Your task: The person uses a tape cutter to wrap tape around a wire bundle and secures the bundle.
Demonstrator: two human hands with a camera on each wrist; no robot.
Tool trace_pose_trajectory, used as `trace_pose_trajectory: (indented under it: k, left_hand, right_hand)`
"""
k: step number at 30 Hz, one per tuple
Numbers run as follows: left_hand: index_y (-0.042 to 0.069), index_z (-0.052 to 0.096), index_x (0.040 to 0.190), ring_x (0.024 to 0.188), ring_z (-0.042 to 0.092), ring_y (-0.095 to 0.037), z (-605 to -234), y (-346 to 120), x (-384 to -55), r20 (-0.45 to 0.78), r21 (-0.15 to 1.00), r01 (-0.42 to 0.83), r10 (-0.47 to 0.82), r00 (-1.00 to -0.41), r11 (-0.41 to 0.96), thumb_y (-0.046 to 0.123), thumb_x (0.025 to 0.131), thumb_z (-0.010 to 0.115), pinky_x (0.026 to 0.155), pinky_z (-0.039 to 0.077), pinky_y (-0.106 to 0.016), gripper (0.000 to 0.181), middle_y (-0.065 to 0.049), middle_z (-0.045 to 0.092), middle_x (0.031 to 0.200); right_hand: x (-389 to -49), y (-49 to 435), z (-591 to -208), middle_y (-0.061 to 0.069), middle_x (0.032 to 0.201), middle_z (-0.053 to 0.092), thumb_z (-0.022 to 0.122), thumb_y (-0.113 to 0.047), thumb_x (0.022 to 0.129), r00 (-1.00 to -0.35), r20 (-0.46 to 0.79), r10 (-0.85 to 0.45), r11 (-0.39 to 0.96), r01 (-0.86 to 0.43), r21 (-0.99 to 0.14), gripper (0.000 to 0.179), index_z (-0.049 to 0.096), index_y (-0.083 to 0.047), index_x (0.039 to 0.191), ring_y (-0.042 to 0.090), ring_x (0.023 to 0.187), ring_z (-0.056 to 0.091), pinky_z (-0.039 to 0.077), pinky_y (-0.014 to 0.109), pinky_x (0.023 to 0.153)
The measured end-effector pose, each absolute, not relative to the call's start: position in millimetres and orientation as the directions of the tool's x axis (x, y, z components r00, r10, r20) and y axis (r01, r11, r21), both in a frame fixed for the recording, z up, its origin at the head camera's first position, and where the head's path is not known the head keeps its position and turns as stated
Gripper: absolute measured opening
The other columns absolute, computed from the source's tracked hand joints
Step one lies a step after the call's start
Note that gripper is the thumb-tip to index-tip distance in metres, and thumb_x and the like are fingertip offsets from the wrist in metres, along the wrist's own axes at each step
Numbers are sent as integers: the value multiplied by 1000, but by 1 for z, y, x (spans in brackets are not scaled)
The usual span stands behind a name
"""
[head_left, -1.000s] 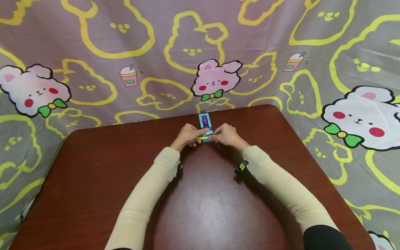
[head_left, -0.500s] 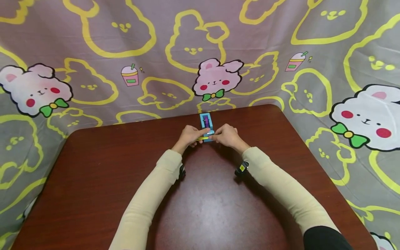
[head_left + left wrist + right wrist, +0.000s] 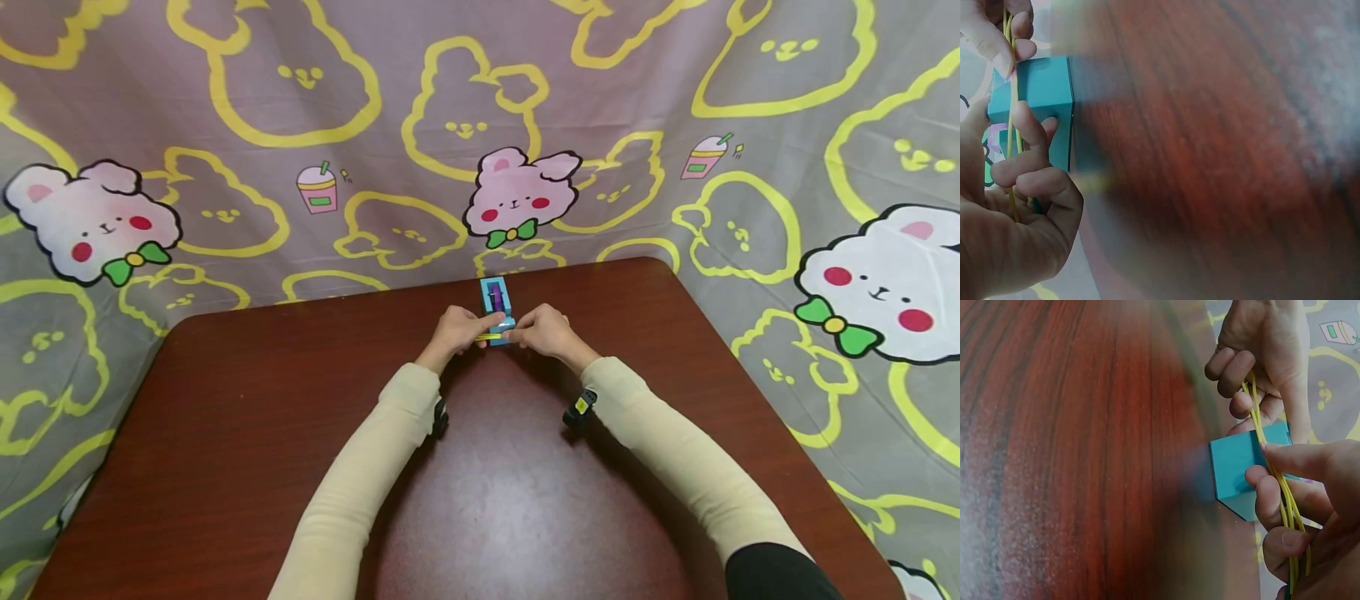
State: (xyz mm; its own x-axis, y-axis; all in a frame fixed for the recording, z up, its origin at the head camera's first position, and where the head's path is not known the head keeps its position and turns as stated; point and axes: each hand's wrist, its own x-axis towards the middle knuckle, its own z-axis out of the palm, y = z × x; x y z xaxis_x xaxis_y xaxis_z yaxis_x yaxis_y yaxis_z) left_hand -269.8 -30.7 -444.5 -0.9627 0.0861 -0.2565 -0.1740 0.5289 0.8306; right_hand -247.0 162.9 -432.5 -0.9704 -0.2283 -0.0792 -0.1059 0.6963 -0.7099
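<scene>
A blue block-shaped holder (image 3: 506,293), which looks like a tape dispenser with a purple wheel-like part in its slot, stands near the table's far edge. Across its near end runs a thin yellow cord (image 3: 1286,487) doubled into several strands. My left hand (image 3: 453,328) holds the cord with its fingers curled round it, its thumb stretched toward the holder. From the other side my right hand (image 3: 548,330) pinches the cord between thumb and fingertip, and the strands' loose end lies along its palm in the right wrist view. The fingers hide part of the holder's near end.
The brown wooden table (image 3: 300,433) has rounded far corners. Behind it and at both sides hangs a grey curtain (image 3: 420,150) printed with yellow outlines and white rabbits. A small black camera (image 3: 580,407) sits on the right wrist.
The yellow strands by the left hand look closer together than a second ago. Both hands stay at the holder's near end, with only slight shifts. The head view has tilted a little.
</scene>
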Motion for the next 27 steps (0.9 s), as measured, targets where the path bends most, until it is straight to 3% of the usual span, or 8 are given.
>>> trace_pose_trajectory:
  k: [4,12,18,20,24,27]
  left_hand:
    - [5,70,65,38,36,-13,-446,-29,-270,-262,830,-179,86,-961,528,60,82,76,41,34,-30,59,-12,67,62]
    - [5,69,63,38,35,-13,-451,-29,-272,-257,833,-188,63,-964,521,64,80,75,41,33,-30,62,-10,67,61]
    - [7,75,72,40,42,-13,-461,-26,-269,-290,824,-217,61,-955,524,65,81,74,40,32,-28,59,-10,70,64]
    - [7,76,74,41,42,-13,-461,-25,-267,-298,824,-221,67,-952,521,64,81,74,40,32,-28,58,-11,71,66]
    - [6,76,77,41,41,-13,-457,-28,-268,-290,828,-207,82,-954,521,65,82,73,41,32,-28,59,-11,71,66]
    - [4,76,81,40,38,-12,-454,-32,-271,-268,834,-172,113,-957,524,67,83,70,41,32,-28,63,-9,70,65]
  right_hand:
    - [-248,165,-432,6,71,71,74,-32,92,-968,-93,-234,703,-102,-703,26,81,-9,84,20,69,63,39,50,93]
    - [-251,164,-437,6,68,71,74,-30,92,-963,-54,-264,709,-156,-688,24,81,-10,81,19,68,63,30,55,103]
    - [-249,166,-465,-3,66,69,74,-32,93,-957,-94,-275,702,-133,-700,23,82,-13,82,14,62,59,40,46,87]
    - [-247,167,-469,-4,66,68,74,-30,93,-957,-81,-277,681,-137,-719,22,82,-13,81,16,61,58,39,49,91]
    - [-248,167,-467,-3,65,68,73,-27,94,-949,-12,-314,664,-210,-717,23,81,-12,78,17,62,58,27,60,101]
    - [-250,166,-461,-2,64,67,73,-28,94,-944,11,-329,669,-241,-703,24,81,-13,76,16,61,58,29,58,98]
